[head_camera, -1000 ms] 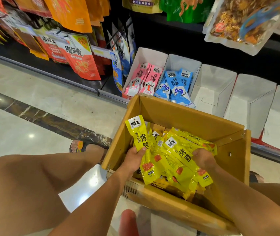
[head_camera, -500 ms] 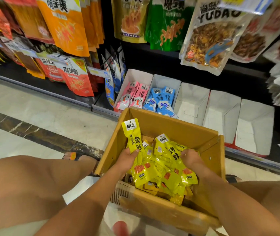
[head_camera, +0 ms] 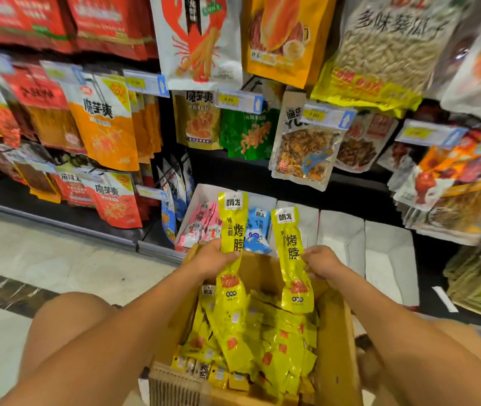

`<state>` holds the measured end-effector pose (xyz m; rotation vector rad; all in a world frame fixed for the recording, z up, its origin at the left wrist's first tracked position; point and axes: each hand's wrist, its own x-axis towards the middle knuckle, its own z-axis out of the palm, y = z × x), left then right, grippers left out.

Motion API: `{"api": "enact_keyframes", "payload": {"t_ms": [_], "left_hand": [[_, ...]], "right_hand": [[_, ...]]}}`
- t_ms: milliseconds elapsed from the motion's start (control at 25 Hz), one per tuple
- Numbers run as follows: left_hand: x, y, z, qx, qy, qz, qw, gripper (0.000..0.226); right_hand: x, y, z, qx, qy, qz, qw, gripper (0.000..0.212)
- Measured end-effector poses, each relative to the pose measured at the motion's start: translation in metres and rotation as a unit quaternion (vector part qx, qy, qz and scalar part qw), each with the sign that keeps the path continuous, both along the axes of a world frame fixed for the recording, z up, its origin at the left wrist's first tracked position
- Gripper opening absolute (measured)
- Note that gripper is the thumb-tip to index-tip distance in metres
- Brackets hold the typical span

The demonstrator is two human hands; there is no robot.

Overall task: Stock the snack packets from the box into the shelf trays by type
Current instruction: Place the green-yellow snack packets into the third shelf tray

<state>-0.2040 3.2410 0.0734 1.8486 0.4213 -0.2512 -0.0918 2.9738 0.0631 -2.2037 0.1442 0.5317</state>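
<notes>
we are holding a yellow packet [head_camera: 231,230] upright in our left hand [head_camera: 210,259] and another yellow packet [head_camera: 292,253] in our right hand [head_camera: 322,263], above the cardboard box [head_camera: 336,347] filled with yellow packets, facing white shelf trays [head_camera: 340,235].

Bare L hand [head_camera: 211,259] & R hand [head_camera: 325,263]; forearms, thighs bare; dark footwear [head_camera: 363,344] by R leg, blurred.

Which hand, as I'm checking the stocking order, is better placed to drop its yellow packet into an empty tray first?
Right, likely. The right hand holds its yellow packet just before the empty white trays; the left hand grips another yellow packet before the pink packets.
</notes>
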Motion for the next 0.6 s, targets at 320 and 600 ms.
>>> {"api": "enact_keyframes", "payload": {"t_ms": [320,600], "left_hand": [[0.059,-0.015,0.058,0.038,-0.021,-0.067,0.997,0.053],[0.117,0.005,0.006,0.023,0.022,-0.046,0.998,0.036]], "right_hand": [[0.062,-0.011,0.018,0.037,0.062,-0.080,0.994,0.008],[0.136,-0.003,-0.036,0.057,0.030,-0.091,0.994,0.030]]}}
